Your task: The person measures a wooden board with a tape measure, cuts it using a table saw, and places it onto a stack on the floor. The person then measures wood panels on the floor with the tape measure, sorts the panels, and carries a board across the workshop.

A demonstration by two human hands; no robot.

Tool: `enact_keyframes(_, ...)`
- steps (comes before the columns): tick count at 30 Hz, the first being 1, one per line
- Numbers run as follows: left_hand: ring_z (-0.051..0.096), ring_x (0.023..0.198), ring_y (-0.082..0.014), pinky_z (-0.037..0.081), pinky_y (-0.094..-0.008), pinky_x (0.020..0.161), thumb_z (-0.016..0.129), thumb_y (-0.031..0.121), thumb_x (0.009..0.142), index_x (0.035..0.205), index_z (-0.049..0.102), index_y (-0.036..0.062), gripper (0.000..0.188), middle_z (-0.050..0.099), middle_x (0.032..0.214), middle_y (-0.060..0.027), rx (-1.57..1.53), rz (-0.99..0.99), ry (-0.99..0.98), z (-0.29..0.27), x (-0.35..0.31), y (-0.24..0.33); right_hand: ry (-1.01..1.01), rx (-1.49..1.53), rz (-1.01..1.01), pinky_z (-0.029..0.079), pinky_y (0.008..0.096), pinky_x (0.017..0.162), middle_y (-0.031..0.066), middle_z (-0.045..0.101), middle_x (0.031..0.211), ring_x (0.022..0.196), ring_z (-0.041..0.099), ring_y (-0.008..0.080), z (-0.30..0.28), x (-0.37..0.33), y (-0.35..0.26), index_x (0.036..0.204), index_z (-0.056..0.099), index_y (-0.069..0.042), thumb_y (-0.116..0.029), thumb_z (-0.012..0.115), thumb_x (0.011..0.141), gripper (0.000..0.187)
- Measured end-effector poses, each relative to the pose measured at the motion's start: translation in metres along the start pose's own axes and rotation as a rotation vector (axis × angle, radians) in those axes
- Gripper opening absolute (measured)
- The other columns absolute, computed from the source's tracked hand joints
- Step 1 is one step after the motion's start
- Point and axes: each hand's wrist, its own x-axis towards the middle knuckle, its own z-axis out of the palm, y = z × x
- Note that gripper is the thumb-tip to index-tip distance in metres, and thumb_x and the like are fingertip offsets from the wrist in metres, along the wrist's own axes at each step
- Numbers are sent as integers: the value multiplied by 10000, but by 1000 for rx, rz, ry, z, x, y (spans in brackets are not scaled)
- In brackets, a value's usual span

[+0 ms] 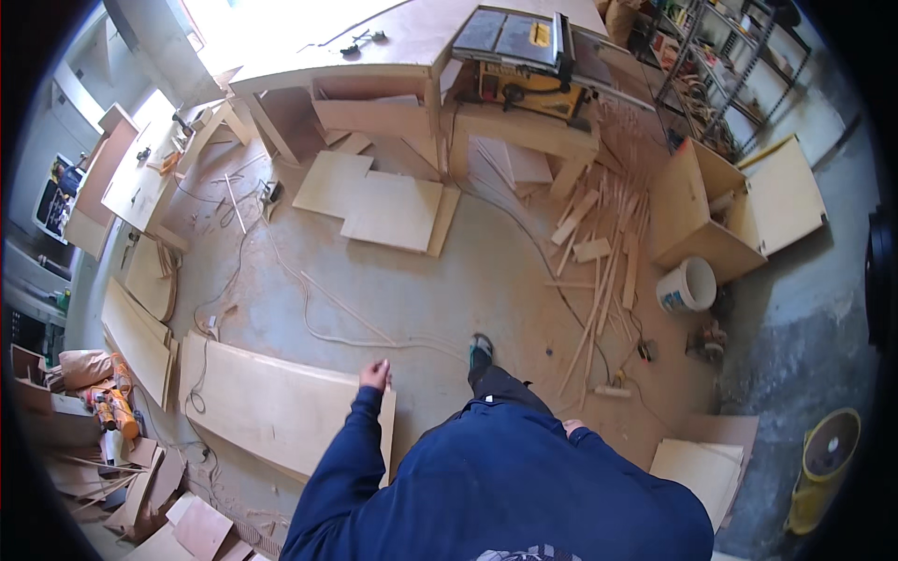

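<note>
My left hand (376, 375) hangs in front of me with its fingers curled in, and nothing shows in it. Below it in the picture lies the end of a long pale wooden panel (271, 397) resting low on the left; the hand appears above the panel, not gripping it. Of my right hand (572, 426) only a small part shows past my dark blue sweatshirt (496, 467); its fingers are hidden. One shoe (481, 348) stands on the dusty grey floor ahead of me.
Cut plywood sheets (383, 201) lie ahead on the floor, before a workbench (365, 51) and a yellow table saw (533, 89). Wood strips (603, 262), a white bucket (687, 285) and an open wooden cabinet (687, 210) are right. A power cord (514, 220) crosses the floor.
</note>
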Motion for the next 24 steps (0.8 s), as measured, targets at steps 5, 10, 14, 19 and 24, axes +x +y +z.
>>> enact_keyframes(5, 475, 407, -130, 355, -273, 355, 577, 321, 882, 814, 580, 41, 289, 540, 566, -40, -71, -507, 80, -8, -10, -38, 3, -578, -441, 517, 370, 708, 112, 662, 676, 692, 647, 272, -80, 70, -171, 815, 677, -42, -367, 499, 842, 371)
enact_keyframes(10, 470, 400, -159, 364, -303, 350, 544, 317, 890, 821, 579, 40, 288, 545, 566, -67, 15, -642, 236, -8, -4, -24, 331, -380, -693, 499, 362, 771, 149, 665, 886, 834, 638, 268, -170, 97, -444, 955, 658, -52, -350, 617, 796, 340)
enact_keyframes(14, 482, 388, -189, 383, -338, 353, 479, 370, 903, 754, 559, 51, 361, 567, 568, -97, -16, -770, 269, -28, 59, -48, 539, -304, -943, 495, 356, 762, 156, 649, 859, 799, 629, 267, -192, 53, -651, 1045, 622, -67, -307, 655, 773, 364)
enact_keyframes(19, 462, 365, -180, 349, -319, 326, 501, 388, 906, 691, 513, 48, 403, 510, 510, -78, -230, -549, 325, -8, 182, 39, 577, -233, -1312, 480, 366, 665, 116, 592, 728, 674, 585, 248, -181, 6, -844, 1027, 614, -70, -185, 691, 723, 334)
enact_keyframes(24, 552, 589, -104, 418, -208, 483, 587, 198, 896, 1071, 561, 23, 249, 584, 760, -55, -425, -52, 469, -4, 273, 229, 315, -274, -1687, 463, 286, 551, 62, 526, 599, 535, 532, 151, -201, 29, -1029, 1015, 599, -59, -42, 642, 729, 290)
